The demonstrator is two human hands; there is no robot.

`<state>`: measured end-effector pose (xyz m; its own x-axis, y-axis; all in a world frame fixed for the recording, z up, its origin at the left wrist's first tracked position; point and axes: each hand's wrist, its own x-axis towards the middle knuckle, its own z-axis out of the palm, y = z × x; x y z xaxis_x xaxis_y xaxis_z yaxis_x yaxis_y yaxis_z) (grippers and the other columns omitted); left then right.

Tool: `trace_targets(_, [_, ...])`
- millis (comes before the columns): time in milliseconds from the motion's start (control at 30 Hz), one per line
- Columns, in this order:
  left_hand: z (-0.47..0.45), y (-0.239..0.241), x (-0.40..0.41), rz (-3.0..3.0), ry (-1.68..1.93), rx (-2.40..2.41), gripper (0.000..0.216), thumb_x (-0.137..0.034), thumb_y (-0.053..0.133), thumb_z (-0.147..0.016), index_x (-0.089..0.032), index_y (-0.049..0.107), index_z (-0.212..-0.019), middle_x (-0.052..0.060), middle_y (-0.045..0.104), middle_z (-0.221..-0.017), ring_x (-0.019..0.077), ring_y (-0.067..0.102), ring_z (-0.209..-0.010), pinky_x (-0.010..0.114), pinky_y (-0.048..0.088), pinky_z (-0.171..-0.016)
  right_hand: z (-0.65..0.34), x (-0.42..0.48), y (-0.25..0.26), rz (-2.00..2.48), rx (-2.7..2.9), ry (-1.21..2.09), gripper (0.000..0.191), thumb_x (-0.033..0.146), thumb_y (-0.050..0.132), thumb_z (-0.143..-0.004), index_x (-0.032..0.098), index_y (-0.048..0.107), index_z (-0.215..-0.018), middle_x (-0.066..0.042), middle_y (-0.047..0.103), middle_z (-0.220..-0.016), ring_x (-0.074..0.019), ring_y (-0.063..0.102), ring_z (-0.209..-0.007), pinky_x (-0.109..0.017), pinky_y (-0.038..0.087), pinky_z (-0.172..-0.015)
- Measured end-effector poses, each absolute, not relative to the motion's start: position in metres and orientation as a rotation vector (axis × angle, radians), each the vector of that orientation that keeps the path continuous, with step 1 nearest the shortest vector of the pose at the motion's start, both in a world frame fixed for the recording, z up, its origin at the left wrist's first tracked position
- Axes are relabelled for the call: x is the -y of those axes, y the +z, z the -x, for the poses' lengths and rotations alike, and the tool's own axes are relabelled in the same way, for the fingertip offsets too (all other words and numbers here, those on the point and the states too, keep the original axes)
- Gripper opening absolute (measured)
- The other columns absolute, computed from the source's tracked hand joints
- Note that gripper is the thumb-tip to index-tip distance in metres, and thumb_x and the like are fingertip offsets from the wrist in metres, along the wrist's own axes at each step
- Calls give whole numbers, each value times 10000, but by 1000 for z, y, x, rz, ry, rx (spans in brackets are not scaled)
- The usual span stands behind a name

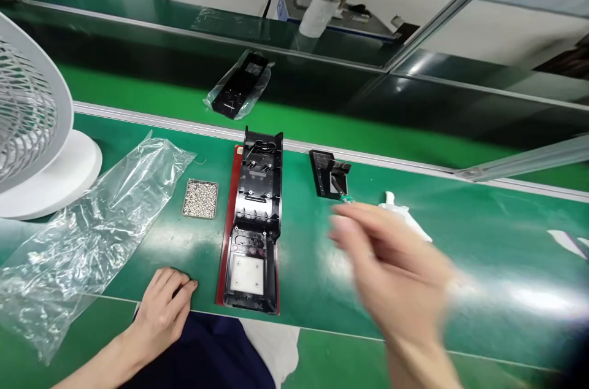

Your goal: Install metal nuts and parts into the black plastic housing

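Head: two hands (165,306) (398,272), one housing (258,183)

The left hand (164,309) rests at the near edge of the table (308,281), left of a black housing (255,229); the blurred right hand (400,269) is near a black holder (321,173) by the far edge.

left hand (165,306): bare | right hand (400,269): bare | clothing (207,352): dark navy

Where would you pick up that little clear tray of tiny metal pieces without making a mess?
I'd pinch the clear tray by its left and right walls, coming from above. It lies flat, is squarish and full of small metal pieces that look loose, so level lifting seems safest.
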<state>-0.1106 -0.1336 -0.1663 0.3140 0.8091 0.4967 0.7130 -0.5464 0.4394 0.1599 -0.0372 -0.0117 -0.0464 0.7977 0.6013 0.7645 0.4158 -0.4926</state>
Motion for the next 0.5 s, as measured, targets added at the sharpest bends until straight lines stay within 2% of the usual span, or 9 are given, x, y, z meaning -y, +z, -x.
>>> trace_targets(67, [109,-168,135,-2431,1073,-1411,250,18,495,-796,-139,578,-971,57,565,-828,149,488,-748,302,416,-694,-136,11,-19,1277,2190,-38,145,201,510,-934,126,629,-897,-63,573,-948,-170,557,-842,-271,490,-757])
trace_targets(100, [109,-168,135,-2428,1081,-1406,246,17,496,-798,-137,578,-971,56,564,-828,145,482,-746,298,410,-688,-125,-3,-23,1427,2421,-66,121,148,523,-919,116,636,-948,-70,565,-992,-184,546,-898,-283,492,-797])
trace_targets(200, [113,-168,138,-2415,1087,-1423,241,21,514,-797,-130,573,-977,52,566,-841,137,483,-766,290,401,-693,-101,-35,-28,1708,2877,3,86,119,577,-889,122,661,-876,-72,568,-941,-234,541,-904,-341,497,-804])
trace_targets(267, [118,-168,141,-2403,1087,-1463,257,33,525,-789,-127,569,-985,47,563,-840,130,483,-772,287,396,-697,-95,-47,-28,1687,2980,85,95,78,585,-860,103,666,-817,-84,572,-899,-238,560,-848,-335,502,-770])
trace_targets(333, [125,-167,145,-2392,1105,-1508,269,41,536,-783,-124,568,-993,45,562,-838,126,486,-777,286,395,-702,-95,-52,-27,1685,3038,124,130,14,556,-832,76,668,-856,-105,573,-911,-240,572,-838,-322,498,-769])
trace_targets(500, [134,-170,152,-2432,1105,-1504,289,54,593,-749,-104,577,-991,55,570,-843,132,512,-799,297,405,-725,-105,-52,-26,1653,3121,199,208,-12,486,-846,63,662,-928,-128,578,-922,-274,562,-920,-352,478,-825])
